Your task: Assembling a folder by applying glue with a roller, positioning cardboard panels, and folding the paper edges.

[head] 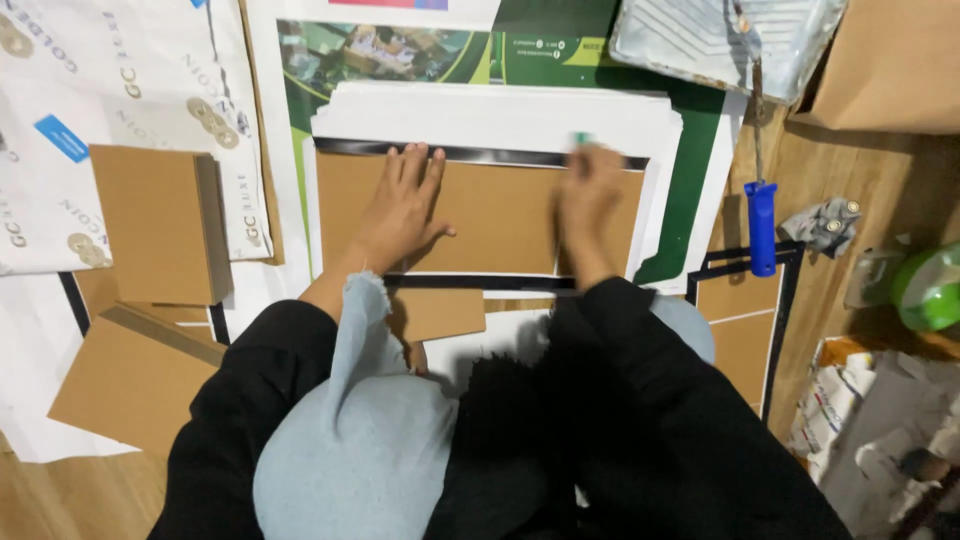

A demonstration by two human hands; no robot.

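A brown cardboard sheet lies on a stack of white sheets, with a black strip along its far edge. My left hand lies flat on the cardboard, fingers spread toward the strip. My right hand is blurred and closed around a small green-tipped tool held at the strip's right part. Black sleeves and a pale blue cloth cover the foreground.
Brown cardboard pieces lie stacked at the left on printed white paper. A paint roller with a blue handle and a tray sit at the upper right. A green bottle and crumpled paper lie at the right.
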